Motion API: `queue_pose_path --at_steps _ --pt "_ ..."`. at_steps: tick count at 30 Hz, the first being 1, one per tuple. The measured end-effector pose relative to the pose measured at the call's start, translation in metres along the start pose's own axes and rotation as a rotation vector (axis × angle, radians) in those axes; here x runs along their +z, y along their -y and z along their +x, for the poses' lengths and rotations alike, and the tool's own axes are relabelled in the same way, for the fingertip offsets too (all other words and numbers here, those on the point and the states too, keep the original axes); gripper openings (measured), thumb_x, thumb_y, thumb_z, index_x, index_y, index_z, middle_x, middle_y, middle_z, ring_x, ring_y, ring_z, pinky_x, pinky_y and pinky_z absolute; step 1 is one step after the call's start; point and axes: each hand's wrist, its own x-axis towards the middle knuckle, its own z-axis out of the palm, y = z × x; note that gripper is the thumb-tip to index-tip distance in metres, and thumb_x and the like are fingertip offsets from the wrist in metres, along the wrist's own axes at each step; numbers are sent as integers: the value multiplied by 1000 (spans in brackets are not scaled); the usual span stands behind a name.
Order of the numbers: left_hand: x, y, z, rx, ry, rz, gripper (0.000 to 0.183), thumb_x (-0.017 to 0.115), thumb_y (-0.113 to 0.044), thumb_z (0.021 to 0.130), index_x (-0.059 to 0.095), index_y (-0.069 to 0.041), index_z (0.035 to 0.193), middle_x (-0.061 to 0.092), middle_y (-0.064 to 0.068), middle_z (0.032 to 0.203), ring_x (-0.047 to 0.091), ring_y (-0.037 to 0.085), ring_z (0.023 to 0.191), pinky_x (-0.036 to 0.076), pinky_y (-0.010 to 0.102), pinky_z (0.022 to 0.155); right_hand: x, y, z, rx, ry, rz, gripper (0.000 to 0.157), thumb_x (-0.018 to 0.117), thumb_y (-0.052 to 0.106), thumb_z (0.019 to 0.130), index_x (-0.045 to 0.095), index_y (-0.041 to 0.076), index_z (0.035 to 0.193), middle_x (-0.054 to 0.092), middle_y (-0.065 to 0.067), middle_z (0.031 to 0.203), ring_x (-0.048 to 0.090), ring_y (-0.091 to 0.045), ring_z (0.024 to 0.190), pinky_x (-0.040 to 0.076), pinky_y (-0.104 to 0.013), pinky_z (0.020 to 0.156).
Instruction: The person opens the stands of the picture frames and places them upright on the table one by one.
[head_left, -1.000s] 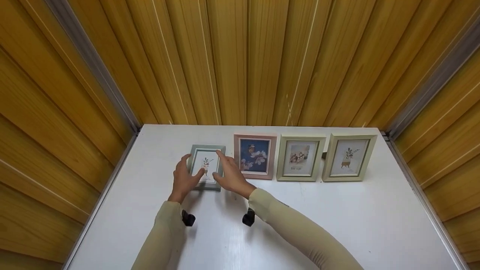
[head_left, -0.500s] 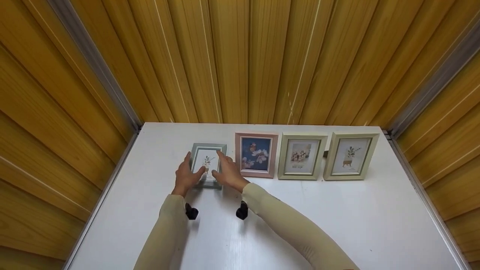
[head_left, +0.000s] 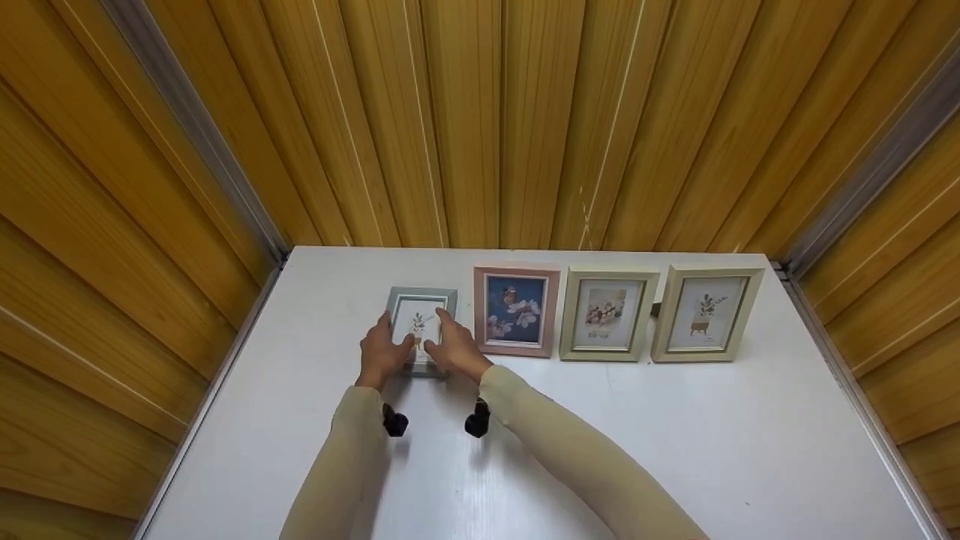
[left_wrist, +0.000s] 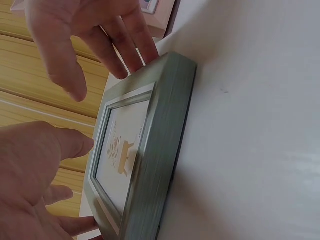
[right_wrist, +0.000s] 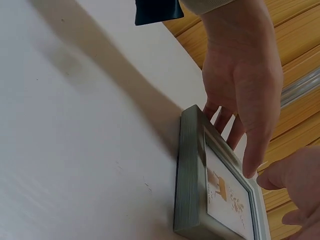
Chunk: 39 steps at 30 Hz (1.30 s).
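A blue-green picture frame with a potted-plant print seems to lie face up on the white table. Beside its left edge is my left hand, fingers fairly straight along that side, thumb over the glass. My right hand flanks the opposite edge in the same way. Both thumbs appear raised off the print in the left wrist view, where the frame's thick near side shows. From the right wrist view, the right hand's fingers reach down behind the frame's edge; their contact there is partly hidden.
To the right, a pink frame with a blossom picture stands close by. Beyond it stand a pale green frame and another light green frame. Yellow wooden panels wall in the table at the back and sides.
Both wrists have drawn slightly closer together around the blue-green frame. The view has shifted a little; the frames keep their places on the table.
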Motion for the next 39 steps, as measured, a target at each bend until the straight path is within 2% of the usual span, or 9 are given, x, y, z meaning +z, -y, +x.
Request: queue_pose_path --at_steps 4,9,20,24,28,35,39 --pt "1 -1 -1 -16 -6 21 76 66 -26 99 29 3 159 40 28 157 37 44 145 29 54 119 -1 -2 1 32 16 15 65 65 15 98 38 -1 155 53 -26 146 52 -38 135 42 -47 112" --pt "2 -2 -2 -17 -8 30 75 66 -26 99 31 3 158 40 28 156 38 45 144 30 55 119 -1 -1 0 25 15 4 60 65 15 98 43 -1 151 56 -26 144 54 -38 133 44 -48 110" --pt "-7 -1 -4 36 -19 56 68 64 -20 99 36 9 153 49 32 148 47 46 138 35 53 116 -2 1 -5 21 55 -32 63 66 15 97 42 -1 153 56 -24 144 53 -39 133 43 -47 111" --pt "-14 0 -6 -36 29 3 64 62 -20 101 37 8 153 46 29 152 43 44 142 32 53 118 -3 0 -6 3 50 -82 63 67 15 96 43 -2 152 58 -25 142 55 -40 132 42 -47 111" --pt "-21 3 -9 -104 55 0 63 60 -24 102 39 10 151 45 32 151 42 46 142 34 55 116 -5 0 -8 -5 51 -99 63 67 14 96 43 -4 151 58 -26 140 54 -41 131 42 -49 112" --pt "-26 7 -13 -147 66 -5 57 59 -24 102 47 13 144 52 33 144 48 48 136 40 56 111 -5 1 -11 -15 57 -124 63 67 14 95 42 -4 150 60 -28 136 57 -42 128 44 -49 110" --pt "-26 8 -13 -156 65 11 56 59 -23 102 49 15 141 53 35 141 51 49 132 43 57 109 -2 0 -12 -2 54 -117 63 68 13 95 42 -4 150 59 -27 139 56 -41 130 43 -48 111"
